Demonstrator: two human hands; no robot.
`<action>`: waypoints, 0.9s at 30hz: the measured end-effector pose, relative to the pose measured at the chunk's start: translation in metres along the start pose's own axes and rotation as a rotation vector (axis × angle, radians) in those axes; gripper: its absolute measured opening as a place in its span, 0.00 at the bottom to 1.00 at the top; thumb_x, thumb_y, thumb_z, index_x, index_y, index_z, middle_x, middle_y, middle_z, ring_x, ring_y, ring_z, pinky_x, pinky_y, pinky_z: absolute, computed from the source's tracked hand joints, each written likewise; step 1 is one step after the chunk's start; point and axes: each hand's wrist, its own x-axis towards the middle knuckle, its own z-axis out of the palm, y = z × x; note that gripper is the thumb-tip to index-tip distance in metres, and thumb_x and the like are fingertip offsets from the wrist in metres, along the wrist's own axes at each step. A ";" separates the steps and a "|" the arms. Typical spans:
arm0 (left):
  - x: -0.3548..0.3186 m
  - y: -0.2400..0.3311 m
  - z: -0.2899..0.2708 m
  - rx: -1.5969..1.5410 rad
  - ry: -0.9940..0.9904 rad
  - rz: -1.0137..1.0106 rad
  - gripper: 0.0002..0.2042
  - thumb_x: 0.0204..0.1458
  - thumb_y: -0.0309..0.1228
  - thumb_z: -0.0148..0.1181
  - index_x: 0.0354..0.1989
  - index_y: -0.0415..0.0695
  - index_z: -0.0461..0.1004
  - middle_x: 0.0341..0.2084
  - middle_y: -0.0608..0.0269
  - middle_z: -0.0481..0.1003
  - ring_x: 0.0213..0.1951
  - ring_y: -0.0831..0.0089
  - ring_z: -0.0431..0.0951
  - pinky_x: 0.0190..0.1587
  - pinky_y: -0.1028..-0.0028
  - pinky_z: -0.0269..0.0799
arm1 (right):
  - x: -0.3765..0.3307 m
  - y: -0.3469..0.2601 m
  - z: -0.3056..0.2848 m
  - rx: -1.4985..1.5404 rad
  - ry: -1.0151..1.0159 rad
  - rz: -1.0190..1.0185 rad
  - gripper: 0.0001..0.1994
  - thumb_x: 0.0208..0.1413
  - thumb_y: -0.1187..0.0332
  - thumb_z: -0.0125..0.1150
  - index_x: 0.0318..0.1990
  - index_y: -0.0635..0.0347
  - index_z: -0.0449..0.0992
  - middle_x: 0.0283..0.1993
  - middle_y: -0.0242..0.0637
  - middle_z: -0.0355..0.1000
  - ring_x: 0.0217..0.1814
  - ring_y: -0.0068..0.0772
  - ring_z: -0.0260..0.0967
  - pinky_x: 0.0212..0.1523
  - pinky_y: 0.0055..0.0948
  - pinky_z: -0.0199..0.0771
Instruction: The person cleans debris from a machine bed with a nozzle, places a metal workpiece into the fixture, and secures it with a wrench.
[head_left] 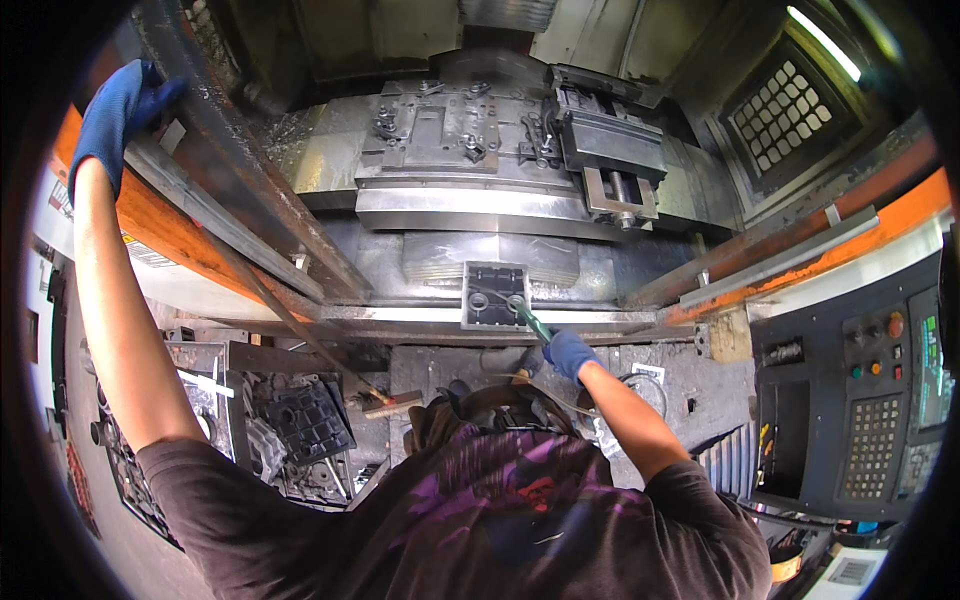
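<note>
My right hand (570, 355), in a blue glove, is closed around a slim green tool (533, 322). Its front end reaches over a dark grey rectangular metal part (496, 312) with round bores, which sits on the machine's front sill. Whether the tip touches the part I cannot tell. Far up to the left, my left hand (118, 108), also blue-gloved, is at the edge of the orange-trimmed machine door (150, 215). Its thumb stands apart from the fingers, and nothing shows between them.
Inside the machine, a table (470, 205) carries a fixture plate with clamps (430, 130) and a vise (615, 150). A control panel (880, 400) stands at right. At lower left, dark castings (310, 420) lie beside a brush (393, 404). A cable (655, 385) loops near my right forearm.
</note>
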 end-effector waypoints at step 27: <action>0.003 -0.003 0.001 0.067 0.087 -0.037 0.23 0.53 0.50 0.55 0.25 0.38 0.80 0.18 0.50 0.76 0.26 0.57 0.80 0.33 0.64 0.72 | 0.017 0.085 0.028 0.569 0.103 0.397 0.11 0.51 0.64 0.58 0.31 0.63 0.78 0.23 0.50 0.74 0.24 0.47 0.74 0.25 0.42 0.72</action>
